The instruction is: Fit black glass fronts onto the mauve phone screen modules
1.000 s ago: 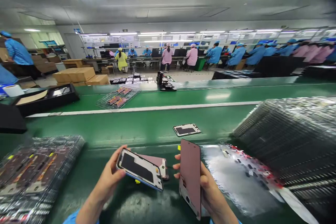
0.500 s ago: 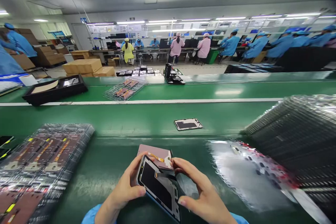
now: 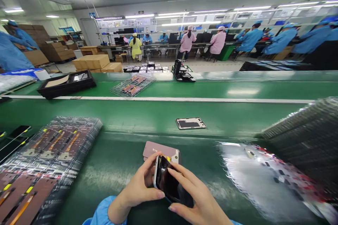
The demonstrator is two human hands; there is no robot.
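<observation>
My left hand (image 3: 139, 187) is closed around the left side of a phone frame (image 3: 156, 174) with a light metallic edge, its thumb at the lower left. Over the frame lies a glossy black phone screen (image 3: 171, 182), tilted, with a gap at its upper end. My right hand (image 3: 196, 193) grips this screen, fingertips on its face and thumb near the lower edge. Just behind my hands, a pinkish-brown display panel (image 3: 158, 147) with a yellow tab lies on the green mat. The frame's inside is hidden.
Clear trays with brown display panels (image 3: 71, 146) stand left. A separate phone frame (image 3: 190, 123) lies ahead. On the right are a translucent sheet (image 3: 245, 179) and stacked plastic trays (image 3: 301, 140). A black tray (image 3: 67, 86) sits beyond the white strip; people work in the background.
My right hand has turned the dark screen over onto the phone frame, covering its inside and the flex cable. My left hand keeps its hold. The whole view has shifted slightly.
</observation>
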